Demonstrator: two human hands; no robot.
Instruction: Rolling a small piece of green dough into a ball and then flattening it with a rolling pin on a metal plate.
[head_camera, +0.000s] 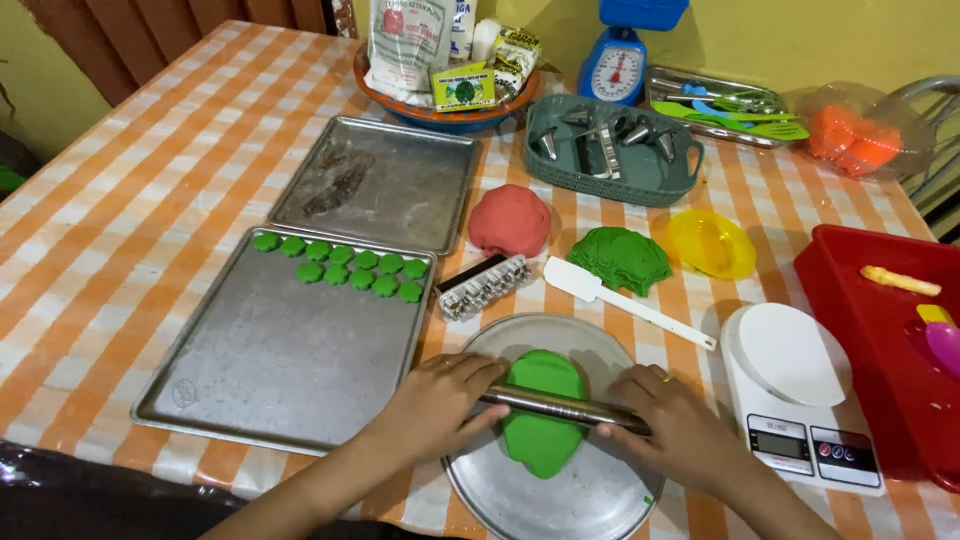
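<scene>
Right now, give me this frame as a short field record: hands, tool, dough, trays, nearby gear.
left hand: palm down on left end of rolling pin
right hand: palm down on right end of rolling pin
rolling pin: metal, lying across green dough
green dough: flattened on round tray
near tray: two rows of small green pieces at far edge
far tray: no dough, dark smears
loose dough: red ball, green lump
nearby: spatula, scale, yellow bowl
</scene>
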